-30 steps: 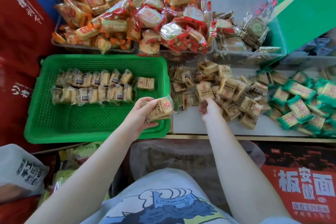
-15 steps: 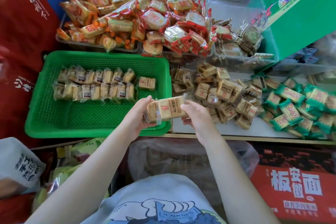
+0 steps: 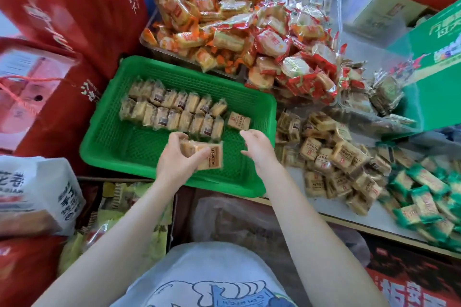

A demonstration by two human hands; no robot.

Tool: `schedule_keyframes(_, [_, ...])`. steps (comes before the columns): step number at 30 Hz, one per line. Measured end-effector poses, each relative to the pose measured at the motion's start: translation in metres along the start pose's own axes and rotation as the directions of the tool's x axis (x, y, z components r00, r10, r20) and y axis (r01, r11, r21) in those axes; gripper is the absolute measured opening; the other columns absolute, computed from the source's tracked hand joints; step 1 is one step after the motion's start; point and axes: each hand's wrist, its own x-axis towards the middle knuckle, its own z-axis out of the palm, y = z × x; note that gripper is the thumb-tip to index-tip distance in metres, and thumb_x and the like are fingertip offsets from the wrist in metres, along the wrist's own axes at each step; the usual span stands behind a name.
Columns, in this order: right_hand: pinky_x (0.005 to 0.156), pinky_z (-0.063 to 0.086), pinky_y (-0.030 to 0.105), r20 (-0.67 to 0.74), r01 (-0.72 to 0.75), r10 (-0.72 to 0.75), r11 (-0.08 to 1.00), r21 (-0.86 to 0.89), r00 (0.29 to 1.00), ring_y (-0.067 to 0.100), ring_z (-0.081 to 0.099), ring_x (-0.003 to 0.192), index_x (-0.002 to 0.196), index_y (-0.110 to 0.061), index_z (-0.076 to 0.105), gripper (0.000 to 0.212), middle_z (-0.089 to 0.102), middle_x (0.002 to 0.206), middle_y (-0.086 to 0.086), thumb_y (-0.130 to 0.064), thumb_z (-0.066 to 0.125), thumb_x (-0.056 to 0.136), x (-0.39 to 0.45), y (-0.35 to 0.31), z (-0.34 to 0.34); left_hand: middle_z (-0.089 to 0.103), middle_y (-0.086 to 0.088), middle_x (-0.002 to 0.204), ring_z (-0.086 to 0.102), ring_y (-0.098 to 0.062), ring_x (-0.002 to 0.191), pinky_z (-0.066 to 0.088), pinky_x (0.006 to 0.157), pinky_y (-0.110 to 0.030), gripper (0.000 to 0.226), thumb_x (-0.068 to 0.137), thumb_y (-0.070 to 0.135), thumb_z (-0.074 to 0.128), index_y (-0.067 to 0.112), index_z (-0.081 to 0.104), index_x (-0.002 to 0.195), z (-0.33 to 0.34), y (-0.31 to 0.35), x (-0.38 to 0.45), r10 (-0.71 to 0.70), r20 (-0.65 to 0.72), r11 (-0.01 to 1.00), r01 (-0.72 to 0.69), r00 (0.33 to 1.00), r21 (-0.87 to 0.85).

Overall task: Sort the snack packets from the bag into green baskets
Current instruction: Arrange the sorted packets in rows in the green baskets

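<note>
Packets over the green basket (image 3: 104, 142)

My left hand (image 3: 174, 162) grips a stack of tan packets (image 3: 207, 156) above the basket's near side, long axis running left-right, label end pointing right; my right hand (image 3: 258, 148) hovers beside, fingers relaxed, holding nothing.

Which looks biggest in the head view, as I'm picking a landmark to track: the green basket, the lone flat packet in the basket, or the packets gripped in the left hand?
1. green basket, by far.
2. packets gripped in the left hand.
3. lone flat packet; it lies farther from the camera, so this gap is unsure.
</note>
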Motion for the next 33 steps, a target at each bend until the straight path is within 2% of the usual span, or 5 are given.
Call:
schedule_keyframes(7, [0.115, 0.030, 0.040, -0.142, -0.134, 0.129, 0.991, -0.026, 0.981, 0.031, 0.030, 0.148, 0.160, -0.009, 0.009, 0.076, 0.022, 0.165, 0.011, -0.028, 0.054, 0.102, 0.059, -0.010, 0.036, 0.055, 0.004, 0.123, 0.058, -0.017, 0.105, 0.055, 0.076, -0.038, 0.081, 0.079, 0.068, 0.068, 0.024, 0.039, 0.141, -0.007, -0.015, 0.019, 0.146, 0.007, 0.933, -0.140, 0.989, 0.332])
schedule_keyframes(16, [0.100, 0.047, 0.040, -0.183, -0.242, 0.243, 0.970, 0.028, 0.953, 0.030, 0.054, 0.109, 0.145, 0.001, 0.038, 0.050, 0.053, 0.137, 0.015, -0.021, 0.049, 0.101, 0.087, -0.009, 0.045, 0.051, 0.003, 0.135, 0.054, -0.017, 0.116, 0.052, 0.075, -0.033, 0.079, 0.081, 0.065, 0.068, 0.022, 0.041, 0.141, -0.002, -0.019, 0.017, 0.237, -0.034, 0.917, -0.212, 0.971, 0.339])
schedule_keyframes(22, [0.105, 0.049, 0.047, -0.215, -0.296, 0.301, 0.954, 0.055, 0.929, 0.030, 0.057, 0.114, 0.137, -0.003, 0.044, 0.040, 0.056, 0.129, 0.013, -0.026, 0.046, 0.104, 0.095, -0.015, 0.053, 0.051, 0.002, 0.135, 0.055, -0.017, 0.115, 0.052, 0.075, -0.033, 0.079, 0.081, 0.065, 0.067, 0.022, 0.040, 0.141, -0.002, -0.019, 0.018, 0.235, -0.032, 0.915, -0.210, 0.971, 0.345])
schedule_keyframes(29, [0.100, 0.046, 0.040, -0.334, -0.172, 0.191, 0.981, 0.089, 0.923, 0.032, 0.054, 0.122, 0.147, -0.006, 0.033, 0.067, 0.050, 0.140, 0.015, -0.016, 0.068, 0.091, 0.098, -0.022, 0.046, 0.053, 0.003, 0.131, 0.056, -0.015, 0.110, 0.047, 0.068, -0.029, 0.079, 0.079, 0.069, 0.064, 0.024, 0.040, 0.140, -0.001, -0.021, 0.020, 0.224, -0.003, 0.905, -0.207, 0.975, 0.373])
schedule_keyframes(33, [0.093, 0.047, 0.036, -0.232, -0.087, 0.080, 0.996, -0.020, 0.969, 0.026, 0.058, 0.108, 0.126, -0.010, 0.055, 0.036, 0.061, 0.119, 0.009, -0.020, 0.067, 0.093, 0.100, -0.033, 0.052, 0.053, 0.004, 0.129, 0.056, -0.015, 0.107, 0.048, 0.067, -0.030, 0.079, 0.079, 0.071, 0.063, 0.025, 0.039, 0.138, -0.001, -0.021, 0.021, 0.215, 0.001, 0.902, -0.198, 0.977, 0.384])
